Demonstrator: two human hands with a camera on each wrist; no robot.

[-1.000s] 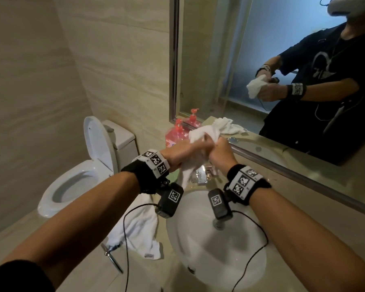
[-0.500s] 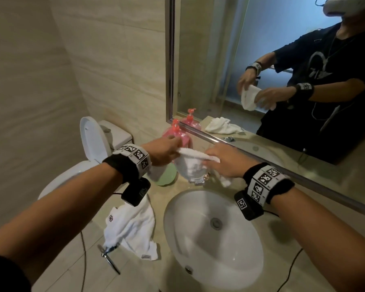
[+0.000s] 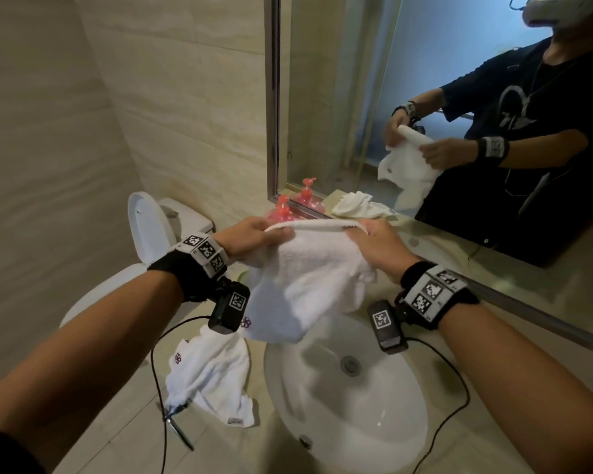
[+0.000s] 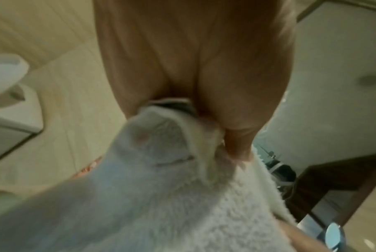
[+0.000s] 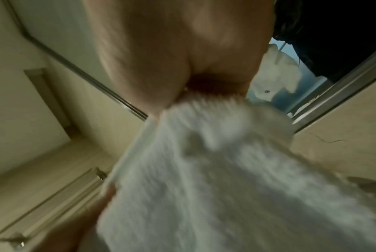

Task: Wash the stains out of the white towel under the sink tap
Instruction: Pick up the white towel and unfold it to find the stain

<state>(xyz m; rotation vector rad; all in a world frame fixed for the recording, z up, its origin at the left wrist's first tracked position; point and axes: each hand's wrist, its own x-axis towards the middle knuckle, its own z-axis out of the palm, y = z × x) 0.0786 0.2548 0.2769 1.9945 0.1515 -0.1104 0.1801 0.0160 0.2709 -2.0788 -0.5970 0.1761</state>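
Observation:
A white towel [image 3: 308, 278] hangs spread above the back of the white sink basin [image 3: 356, 415], with a small purple flower mark at its lower left corner. My left hand [image 3: 254, 236] pinches the towel's top edge on the left, and my right hand [image 3: 374, 241] grips the same edge on the right. The towel [image 4: 204, 204] fills the left wrist view below my left hand [image 4: 204, 102]. In the blurred right wrist view the towel [image 5: 226, 179] hangs from my right hand [image 5: 182, 76]. The tap is hidden behind the cloth.
A second white towel [image 3: 213, 378] hangs over the counter's left edge. Pink soap bottles [image 3: 283, 208] stand by the mirror [image 3: 425, 97], with a crumpled white cloth [image 3: 360, 206] behind. An open toilet [image 3: 144, 241] sits at the left. Camera cables trail over the basin.
A second ago both hands bunched the towel together above the tap. They have moved apart, and the towel now hangs unfolded and spread between them.

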